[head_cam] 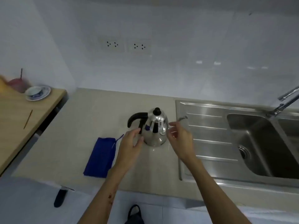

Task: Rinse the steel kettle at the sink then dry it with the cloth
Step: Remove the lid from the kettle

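Note:
The steel kettle [156, 129] stands upright on the beige counter, with a black lid knob, a black handle to its left and a thin spout pointing right. A folded blue cloth [101, 157] lies flat on the counter to the kettle's lower left. My left hand [130, 147] hovers just in front of the handle, fingers apart, holding nothing. My right hand [180, 138] is at the kettle's right side near the spout base, fingers spread and empty. Neither hand clearly grips the kettle.
A steel sink [252, 143] with a ribbed drainboard lies to the right, its tap [286, 101] at the far right. A wooden table [19, 120] on the left holds a blue-and-white bowl on a plate [38, 92] and a pink cup. Two wall sockets sit above the counter.

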